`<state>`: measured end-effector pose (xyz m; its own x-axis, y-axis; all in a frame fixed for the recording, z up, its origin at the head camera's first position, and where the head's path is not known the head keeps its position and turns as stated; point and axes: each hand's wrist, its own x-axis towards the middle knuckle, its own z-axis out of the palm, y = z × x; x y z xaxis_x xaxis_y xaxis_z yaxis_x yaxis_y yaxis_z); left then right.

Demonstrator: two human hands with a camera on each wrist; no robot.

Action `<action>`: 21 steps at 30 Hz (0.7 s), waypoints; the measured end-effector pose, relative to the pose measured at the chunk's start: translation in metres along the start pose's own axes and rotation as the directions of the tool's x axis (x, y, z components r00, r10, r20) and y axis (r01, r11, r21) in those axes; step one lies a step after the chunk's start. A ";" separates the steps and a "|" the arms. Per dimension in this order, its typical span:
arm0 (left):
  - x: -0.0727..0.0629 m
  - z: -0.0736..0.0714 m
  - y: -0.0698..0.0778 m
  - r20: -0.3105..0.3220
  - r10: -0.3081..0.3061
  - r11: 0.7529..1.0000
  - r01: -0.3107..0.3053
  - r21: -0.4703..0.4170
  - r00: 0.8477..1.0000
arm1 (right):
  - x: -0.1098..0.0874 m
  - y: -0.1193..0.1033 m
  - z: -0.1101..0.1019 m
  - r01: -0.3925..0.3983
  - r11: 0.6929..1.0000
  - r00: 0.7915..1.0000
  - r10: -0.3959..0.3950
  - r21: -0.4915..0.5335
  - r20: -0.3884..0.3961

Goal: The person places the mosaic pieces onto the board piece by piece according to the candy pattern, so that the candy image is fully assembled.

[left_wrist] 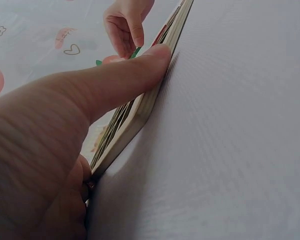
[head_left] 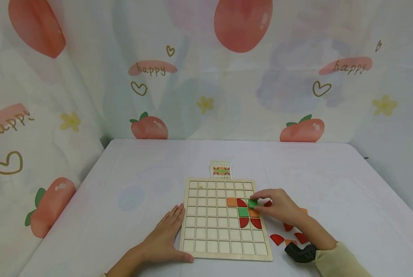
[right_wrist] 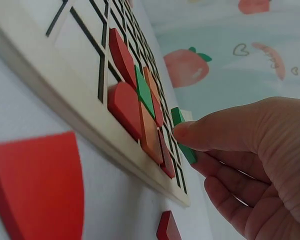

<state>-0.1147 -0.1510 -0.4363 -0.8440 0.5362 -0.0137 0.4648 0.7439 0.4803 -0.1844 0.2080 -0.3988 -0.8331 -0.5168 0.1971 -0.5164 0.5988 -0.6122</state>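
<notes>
A wooden grid board (head_left: 206, 233) lies on the white table. My left hand (head_left: 161, 235) rests at its near left corner, fingers extended along the left side and thumb (left_wrist: 155, 62) against the near edge. Between thumb and fingertips my right hand (head_left: 283, 206) pinches a green square tile (right_wrist: 178, 116), tilted over the board's right-hand column. Tiles set in the grid nearby include an orange square (head_left: 231, 202), a green square (head_left: 243, 212), an orange tile (right_wrist: 149, 134) and several red quarter-round pieces (head_left: 243, 222). The held tile and fingers partly cover the squares there.
Behind the board's far edge lies a small pattern card (head_left: 220, 164). Loose red pieces (head_left: 277, 239) and orange pieces (head_left: 303, 211) are scattered to the right, some under the right forearm. A black device (head_left: 298, 252) sits at the right wrist. Printed cloth (head_left: 227, 96) hangs behind the table.
</notes>
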 end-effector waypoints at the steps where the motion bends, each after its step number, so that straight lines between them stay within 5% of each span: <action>1: 0.000 0.000 0.000 0.000 0.000 1.000 0.000 0.000 1.000 | 0.001 -0.001 0.001 0.002 1.000 1.000 -0.002 0.012 0.002; 21: 0.000 -0.001 0.001 0.004 -0.008 1.000 0.008 -0.005 1.000 | 0.016 -0.009 0.017 0.037 0.998 0.998 -0.040 0.060 0.057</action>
<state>-0.1143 -0.1506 -0.4351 -0.8463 0.5323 -0.0211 0.4570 0.7459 0.4844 -0.1896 0.1842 -0.4030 -0.7991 -0.5743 0.1777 -0.5336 0.5415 -0.6496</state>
